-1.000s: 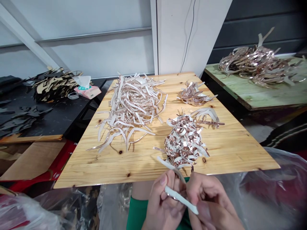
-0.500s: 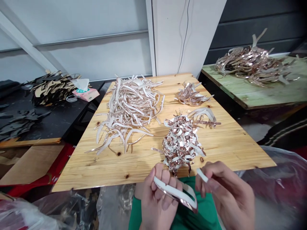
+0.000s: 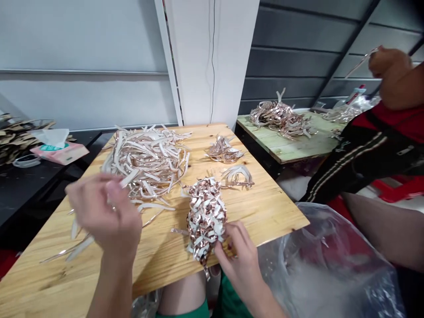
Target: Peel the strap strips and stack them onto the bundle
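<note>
My left hand (image 3: 106, 212), raised over the left part of the table, is closed and blurred. A pale strip end (image 3: 129, 177) sticks out past its thumb, and most of that strip is hidden. Behind it lies a large tangled pile of long white and rose-gold strips (image 3: 152, 154). My right hand (image 3: 240, 256) touches the lower right edge of a heap of short shiny scraps (image 3: 206, 212). Its thumb and fingers are apart, with the tips partly among the scraps.
A bundle of strips (image 3: 223, 149) and a few curved strips (image 3: 239, 176) lie on the wooden table (image 3: 265, 212). At right stand a clear plastic bag (image 3: 331, 256), a green table (image 3: 281, 148) and a person (image 3: 394, 79) holding a thin strip. A tissue box (image 3: 59, 150) sits at left.
The view has swung right, bringing another person into sight. My left hand has moved up and left toward the strip pile. My right hand has gone to the scrap heap; its short piece no longer shows.
</note>
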Demonstrator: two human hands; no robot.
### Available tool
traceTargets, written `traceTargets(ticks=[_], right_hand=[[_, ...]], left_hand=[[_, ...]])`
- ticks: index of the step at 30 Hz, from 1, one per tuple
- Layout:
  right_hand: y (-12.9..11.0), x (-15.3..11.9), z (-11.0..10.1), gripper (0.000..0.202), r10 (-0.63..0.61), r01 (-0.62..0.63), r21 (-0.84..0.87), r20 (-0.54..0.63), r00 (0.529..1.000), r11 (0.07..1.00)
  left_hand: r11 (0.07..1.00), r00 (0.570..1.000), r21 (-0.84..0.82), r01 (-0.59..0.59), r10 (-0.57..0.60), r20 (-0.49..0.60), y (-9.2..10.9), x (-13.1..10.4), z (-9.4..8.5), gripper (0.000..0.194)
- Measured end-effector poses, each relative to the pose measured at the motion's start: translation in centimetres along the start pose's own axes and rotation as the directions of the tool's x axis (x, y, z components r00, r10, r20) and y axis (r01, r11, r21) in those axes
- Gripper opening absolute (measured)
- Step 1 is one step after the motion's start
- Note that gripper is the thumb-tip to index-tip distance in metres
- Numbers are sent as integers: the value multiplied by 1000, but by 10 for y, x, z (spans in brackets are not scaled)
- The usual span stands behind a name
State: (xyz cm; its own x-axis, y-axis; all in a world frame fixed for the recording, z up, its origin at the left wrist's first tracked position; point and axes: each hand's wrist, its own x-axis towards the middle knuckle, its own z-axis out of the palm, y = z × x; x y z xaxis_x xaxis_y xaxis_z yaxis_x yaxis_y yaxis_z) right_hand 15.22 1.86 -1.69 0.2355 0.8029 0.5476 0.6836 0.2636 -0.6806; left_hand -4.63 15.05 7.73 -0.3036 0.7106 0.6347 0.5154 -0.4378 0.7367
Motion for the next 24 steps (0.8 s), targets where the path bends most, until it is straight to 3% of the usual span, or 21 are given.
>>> traceTargets(ticks=[2,4,7,9,11,13,17,21,24], right_hand=[[-4,-3,-3,24,-75,75,50,9,997,996],[-6,-8,-9,29,-116,114,70,33,993,991],[0,-16,-25,43,-157,146,139,70,985,980],[11,-12,-40,28,-113,109,177,11,994,978],[29,6,-57,14,-3,16,125,-103,995,992],[52,37,-69,15,56,-61,-30,-137,989,998],[97,103,-69,27,-46,67,-468,57,997,881],[121,130,-59,18,-94,245,-525,297,950,815],[122,130,-59,27,-173,319,-490,320,931,811]], left_hand=[[946,965,205,-252,230,123,-9,26,18,27],[893,906,248,-377,299,300,-21,43,33,25],[873,921,310,-376,316,227,-38,47,49,26],[865,920,324,-382,323,223,-43,41,56,27],[857,906,319,-404,328,267,-44,33,61,26],[850,886,311,-425,320,337,-44,26,66,25],[835,859,319,-448,303,413,-47,17,71,23],[859,855,248,-448,330,401,-49,11,71,21],[900,841,97,-424,352,410,-44,6,70,22]])
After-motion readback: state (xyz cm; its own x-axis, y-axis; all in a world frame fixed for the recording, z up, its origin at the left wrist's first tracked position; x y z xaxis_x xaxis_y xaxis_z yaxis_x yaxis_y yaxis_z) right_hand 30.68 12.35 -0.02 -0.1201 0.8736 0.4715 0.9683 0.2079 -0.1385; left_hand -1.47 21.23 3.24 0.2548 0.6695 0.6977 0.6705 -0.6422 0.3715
